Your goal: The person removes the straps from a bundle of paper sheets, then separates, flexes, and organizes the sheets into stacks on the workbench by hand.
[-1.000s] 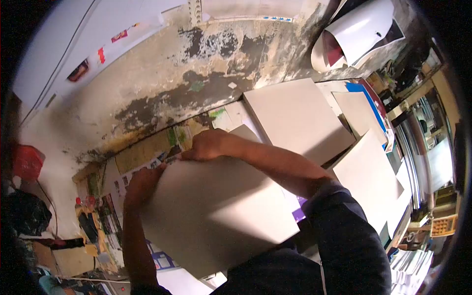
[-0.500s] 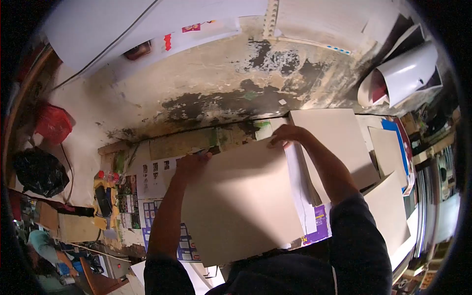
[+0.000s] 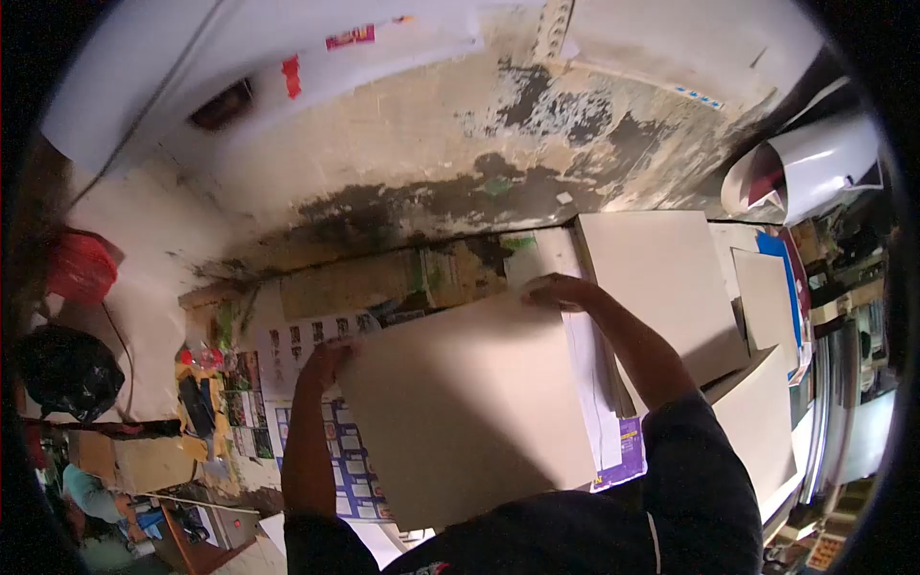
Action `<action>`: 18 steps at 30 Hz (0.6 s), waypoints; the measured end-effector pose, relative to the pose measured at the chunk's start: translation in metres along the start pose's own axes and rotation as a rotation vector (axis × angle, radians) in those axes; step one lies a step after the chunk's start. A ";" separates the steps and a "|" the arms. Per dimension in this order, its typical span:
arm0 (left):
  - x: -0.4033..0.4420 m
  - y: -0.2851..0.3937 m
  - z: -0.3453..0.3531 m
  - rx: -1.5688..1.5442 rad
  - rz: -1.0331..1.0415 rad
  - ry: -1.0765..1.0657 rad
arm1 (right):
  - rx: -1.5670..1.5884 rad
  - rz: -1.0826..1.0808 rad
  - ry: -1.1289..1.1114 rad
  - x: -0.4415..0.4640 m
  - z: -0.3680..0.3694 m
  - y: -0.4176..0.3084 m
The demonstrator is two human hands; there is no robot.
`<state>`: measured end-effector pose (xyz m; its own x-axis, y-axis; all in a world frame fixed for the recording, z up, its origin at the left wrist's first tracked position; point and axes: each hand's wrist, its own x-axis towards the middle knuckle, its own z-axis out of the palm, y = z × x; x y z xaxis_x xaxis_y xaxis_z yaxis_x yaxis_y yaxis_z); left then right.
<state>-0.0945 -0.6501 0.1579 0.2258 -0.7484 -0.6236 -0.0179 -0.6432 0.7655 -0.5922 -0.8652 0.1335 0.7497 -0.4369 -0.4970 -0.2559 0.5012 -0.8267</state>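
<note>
A large plain pale cardboard sheet (image 3: pixel 470 402) lies in front of me across the work surface, its near edge close to my body. My left hand (image 3: pixel 332 362) is at its upper left corner, closed on the edge, though the fingers are a little blurred. At the upper right corner, my right hand (image 3: pixel 558 291) has its fingers bent over the far edge. Half of the sheet is in my shadow. Under and beside it show a purple printed sheet (image 3: pixel 628 450), a blue-and-white printed sheet (image 3: pixel 350 460) and a white paper (image 3: pixel 586 369).
A thick stack of similar pale boards (image 3: pixel 661 287) stands to the right, with another board (image 3: pixel 757 426) nearer me. A stained wall (image 3: pixel 402 163) rises behind. Rolled white sheet (image 3: pixel 815 172) sits far right. A black bag (image 3: pixel 72 374) is at left, and a person (image 3: pixel 91 498) lower left.
My left hand has moved left and down with its corner of the cardboard sheet, which has turned slightly. The right hand stays at the far right corner. The camera view has shifted a little.
</note>
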 end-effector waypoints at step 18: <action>-0.022 -0.037 0.089 0.938 0.881 0.511 | -1.234 -0.240 0.527 -0.014 0.113 0.006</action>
<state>-0.1858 -0.6242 0.1290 0.1224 -0.9500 0.2872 -0.9353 -0.0136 0.3536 -0.5356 -0.7721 0.1655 0.6039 -0.7880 -0.1200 -0.7358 -0.4932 -0.4640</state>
